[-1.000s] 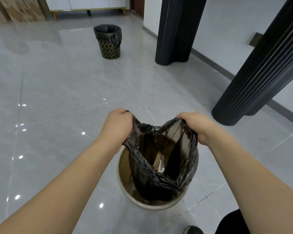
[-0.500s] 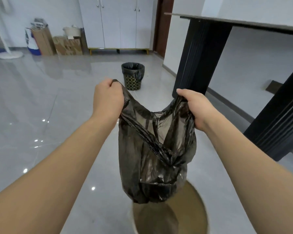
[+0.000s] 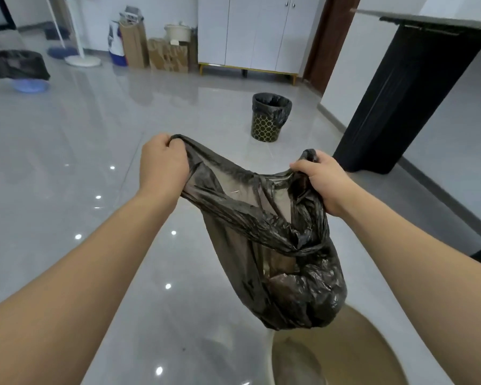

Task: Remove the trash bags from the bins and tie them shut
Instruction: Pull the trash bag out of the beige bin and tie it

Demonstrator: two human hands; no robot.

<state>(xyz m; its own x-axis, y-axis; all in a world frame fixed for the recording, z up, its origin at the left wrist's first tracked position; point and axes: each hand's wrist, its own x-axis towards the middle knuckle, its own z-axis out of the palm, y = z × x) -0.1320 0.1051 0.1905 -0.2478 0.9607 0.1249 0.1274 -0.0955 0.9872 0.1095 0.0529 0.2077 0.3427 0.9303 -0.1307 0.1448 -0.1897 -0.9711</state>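
Note:
A black trash bag (image 3: 264,245) with some rubbish in its bottom hangs in the air between my hands. My left hand (image 3: 161,165) grips the left side of the bag's rim, raised higher. My right hand (image 3: 321,176) grips the bunched right side of the rim. The bag's mouth is stretched open between them. Below it, at the bottom right, stands the tan bin (image 3: 372,354) with no liner in it. A second bin (image 3: 270,126), black with a gold pattern, stands further off with a black bag in it. A third bagged bin (image 3: 20,65) sits at the far left.
A black table leg (image 3: 395,107) rises at the right under a dark tabletop. White cabinets (image 3: 250,34), cardboard boxes (image 3: 167,54) and a fan base (image 3: 82,61) line the far wall. The glossy grey tile floor (image 3: 67,168) spreads to the left.
The bag has been lifted fully out of the tan bin and now hangs above it. My hands have spread apart, and the view has tilted up toward the room.

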